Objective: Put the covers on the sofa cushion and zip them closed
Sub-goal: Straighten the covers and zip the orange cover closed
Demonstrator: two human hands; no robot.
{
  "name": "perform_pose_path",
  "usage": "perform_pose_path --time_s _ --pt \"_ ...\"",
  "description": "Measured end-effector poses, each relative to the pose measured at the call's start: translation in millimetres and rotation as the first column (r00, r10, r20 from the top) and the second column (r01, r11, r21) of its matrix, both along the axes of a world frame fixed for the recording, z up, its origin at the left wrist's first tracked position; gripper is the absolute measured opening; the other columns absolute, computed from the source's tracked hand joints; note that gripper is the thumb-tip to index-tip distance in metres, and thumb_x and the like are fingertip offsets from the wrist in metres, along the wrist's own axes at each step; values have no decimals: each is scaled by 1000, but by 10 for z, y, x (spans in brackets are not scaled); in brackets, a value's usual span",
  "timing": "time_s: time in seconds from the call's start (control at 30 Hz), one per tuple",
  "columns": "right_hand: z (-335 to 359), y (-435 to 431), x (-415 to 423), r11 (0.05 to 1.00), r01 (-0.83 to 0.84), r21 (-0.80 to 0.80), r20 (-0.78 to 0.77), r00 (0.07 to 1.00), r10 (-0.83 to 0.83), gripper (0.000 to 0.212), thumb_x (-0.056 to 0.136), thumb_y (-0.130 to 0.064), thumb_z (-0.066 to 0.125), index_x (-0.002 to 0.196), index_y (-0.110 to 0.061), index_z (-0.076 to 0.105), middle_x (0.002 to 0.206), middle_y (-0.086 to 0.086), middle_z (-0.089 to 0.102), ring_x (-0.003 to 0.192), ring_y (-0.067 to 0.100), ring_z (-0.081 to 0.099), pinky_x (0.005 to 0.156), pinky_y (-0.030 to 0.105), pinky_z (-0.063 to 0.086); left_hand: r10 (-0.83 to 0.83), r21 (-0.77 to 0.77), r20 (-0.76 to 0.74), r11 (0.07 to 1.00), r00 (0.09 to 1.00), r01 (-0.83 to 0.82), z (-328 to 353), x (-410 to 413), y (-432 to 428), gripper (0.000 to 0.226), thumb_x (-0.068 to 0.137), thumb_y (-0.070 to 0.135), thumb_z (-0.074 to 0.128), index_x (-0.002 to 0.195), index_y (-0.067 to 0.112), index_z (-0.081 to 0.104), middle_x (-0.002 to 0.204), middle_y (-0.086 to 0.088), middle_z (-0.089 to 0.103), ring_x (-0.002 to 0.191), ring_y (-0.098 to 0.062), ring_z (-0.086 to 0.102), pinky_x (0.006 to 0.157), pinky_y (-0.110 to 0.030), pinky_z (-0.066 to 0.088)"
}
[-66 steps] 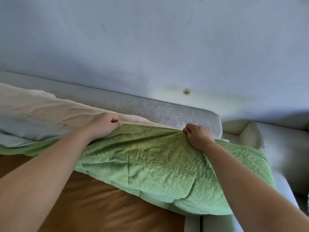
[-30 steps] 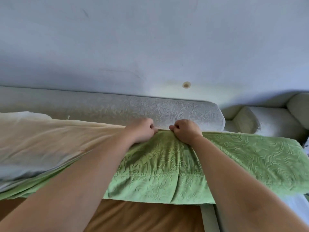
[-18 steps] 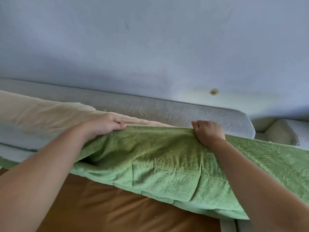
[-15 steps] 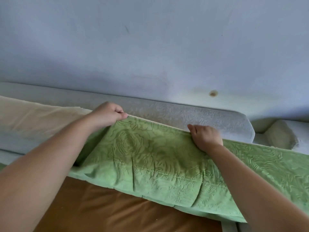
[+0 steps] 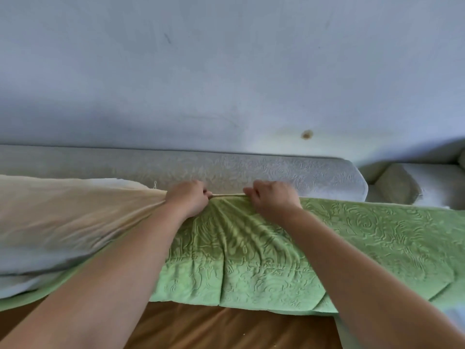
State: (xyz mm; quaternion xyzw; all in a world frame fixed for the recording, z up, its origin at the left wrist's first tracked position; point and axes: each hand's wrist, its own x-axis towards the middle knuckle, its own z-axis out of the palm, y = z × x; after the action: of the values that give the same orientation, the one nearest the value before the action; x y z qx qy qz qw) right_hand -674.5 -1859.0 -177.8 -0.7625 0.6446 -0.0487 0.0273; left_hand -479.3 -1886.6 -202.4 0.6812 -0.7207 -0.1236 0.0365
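Green quilted cover (image 5: 251, 253) is bunching softly, likely light and limp; left hand (image 5: 187, 200) and right hand (image 5: 273, 201) are each clamping a grip on its top hem, probably the surest hold.

A light-green cover (image 5: 352, 235) quilted in swirling floral relief meets a cream cushion (image 5: 63, 217). The pale grey sofa back (image 5: 276, 170) carries similar embossed swirls. The blue-grey wall (image 5: 226, 71) bears a brown spot (image 5: 307, 134), and the seat base (image 5: 226, 328) is tan-brown.
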Motion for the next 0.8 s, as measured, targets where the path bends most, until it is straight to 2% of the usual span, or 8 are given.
perform_pose_path --time_s 0.1,0.27,0.37,0.43,0.53,0.6,0.73,0.8 --pt "-96 -5 582 1000 -7 24 19 1000 6 32 98 -37 32 104 -14 53 105 11 64 98 30 59 72 33 38 -20 -1 -74 1000 997 20 22 78 -2 29 94 39 48 100 16 66 108 -11 66 102 -29 59 74 -30 38" --pt "-189 -34 680 994 106 34 88 990 -108 28 96 -32 38 104 -14 58 110 14 64 102 33 58 76 33 40 -49 111 -241 991 969 77 97 241 58 29 91 42 53 72 21 54 81 -4 58 82 -24 56 67 -27 36" --pt "-190 -1 712 992 126 9 104 987 -126 27 96 -32 39 102 -14 58 106 13 65 98 32 60 73 32 38 -14 231 -389 966 921 112 207 396 110 30 90 43 54 80 16 63 86 -6 64 84 -24 59 73 -29 42" --pt "-176 -15 699 990 139 -5 114 984 -138 27 96 -31 39 102 -13 59 106 13 65 97 32 59 74 32 40 -2 284 -373 952 928 116 283 553 177 33 91 43 54 92 13 69 97 -5 68 88 -24 61 78 -29 44" --pt "-172 -35 708 988 156 -4 114 981 -154 28 96 -31 39 106 -13 59 109 15 65 100 33 59 78 34 42 63 372 -468 919 882 131 291 941 353 31 93 35 54 115 16 65 115 7 60 102 -19 59 91 -26 41" --pt "-179 -48 718 988 157 -3 121 980 -156 29 96 -31 39 106 -13 59 110 15 64 101 34 58 78 34 42 84 411 -536 895 840 172 281 1198 483 26 91 34 56 111 22 68 114 4 66 103 -18 61 101 -31 40" --pt "-198 -45 720 990 137 -25 130 983 -132 29 96 -31 39 103 -13 61 106 15 65 97 33 59 72 32 38 172 443 -488 893 856 74 253 1417 760 22 89 38 58 80 22 70 83 0 71 87 -22 66 87 -34 48" --pt "-210 -20 723 993 109 -41 113 988 -104 30 96 -31 39 102 -13 61 104 14 66 95 33 60 69 31 36 165 322 -514 947 842 11 323 1409 859 31 89 34 60 65 15 64 65 1 64 69 -21 60 68 -28 43"
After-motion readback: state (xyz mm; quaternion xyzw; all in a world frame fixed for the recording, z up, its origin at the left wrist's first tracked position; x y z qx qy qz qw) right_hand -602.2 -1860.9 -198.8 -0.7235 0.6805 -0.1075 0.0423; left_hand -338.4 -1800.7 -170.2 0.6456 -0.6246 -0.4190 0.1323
